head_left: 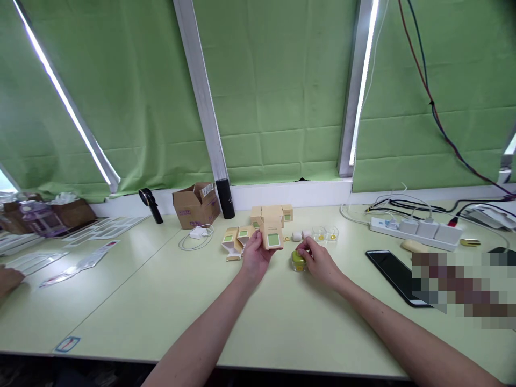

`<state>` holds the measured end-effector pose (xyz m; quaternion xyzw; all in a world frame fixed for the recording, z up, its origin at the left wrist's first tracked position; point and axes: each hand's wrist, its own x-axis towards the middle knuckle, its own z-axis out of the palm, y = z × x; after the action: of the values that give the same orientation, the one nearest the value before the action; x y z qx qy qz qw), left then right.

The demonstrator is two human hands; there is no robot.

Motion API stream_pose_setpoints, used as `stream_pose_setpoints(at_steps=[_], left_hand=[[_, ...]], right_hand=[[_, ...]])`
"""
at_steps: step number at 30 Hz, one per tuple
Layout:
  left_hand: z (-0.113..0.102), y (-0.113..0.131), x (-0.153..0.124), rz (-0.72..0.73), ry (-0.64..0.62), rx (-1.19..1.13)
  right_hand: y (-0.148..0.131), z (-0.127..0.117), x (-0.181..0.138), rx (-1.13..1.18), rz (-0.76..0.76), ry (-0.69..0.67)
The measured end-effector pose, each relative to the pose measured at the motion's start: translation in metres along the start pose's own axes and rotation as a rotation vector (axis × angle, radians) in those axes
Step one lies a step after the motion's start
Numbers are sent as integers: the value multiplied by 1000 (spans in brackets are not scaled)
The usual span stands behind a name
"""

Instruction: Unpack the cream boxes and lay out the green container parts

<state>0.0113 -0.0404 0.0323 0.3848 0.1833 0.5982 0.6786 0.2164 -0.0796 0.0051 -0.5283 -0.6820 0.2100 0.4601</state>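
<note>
My left hand (pixel 255 252) is closed around a small tan carton with a green label (pixel 272 235), held upright just above the table. My right hand (pixel 319 259) pinches a small round green jar (pixel 298 260) that rests on the pale green table (pixel 169 301). More tan cartons (pixel 275 213) are stacked behind, and an opened one (pixel 233 247) lies to the left. Two clear cups with yellow contents (pixel 325 234) and two small white pieces (pixel 301 235) sit just beyond my right hand.
A cardboard box (pixel 196 204), a black cylinder (pixel 224 199), a white charger with cable (pixel 198 233) stand at the back. A black phone (pixel 397 274) and a power strip with plugs (pixel 415 228) lie right. Another person's hand (pixel 8 279) shows at far left.
</note>
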Motion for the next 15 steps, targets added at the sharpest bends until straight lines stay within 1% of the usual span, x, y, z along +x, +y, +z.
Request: stream_pose_setpoints(at_steps=[6,9,12,15], left_hand=[[7,2,-2,-59,-43,-20],[9,2,-5,-68,-60,-7],[11,-1,-7,-65,-79,21],[12,-4,-10,-60,-96,56]], right_hand=[[-4,-3,-1,-42,18,-21],[-10,-5,-1,-50,-1,40],[-21,-8,-3,-12,-35,110],[-32,-9,-5,62,-44,132]])
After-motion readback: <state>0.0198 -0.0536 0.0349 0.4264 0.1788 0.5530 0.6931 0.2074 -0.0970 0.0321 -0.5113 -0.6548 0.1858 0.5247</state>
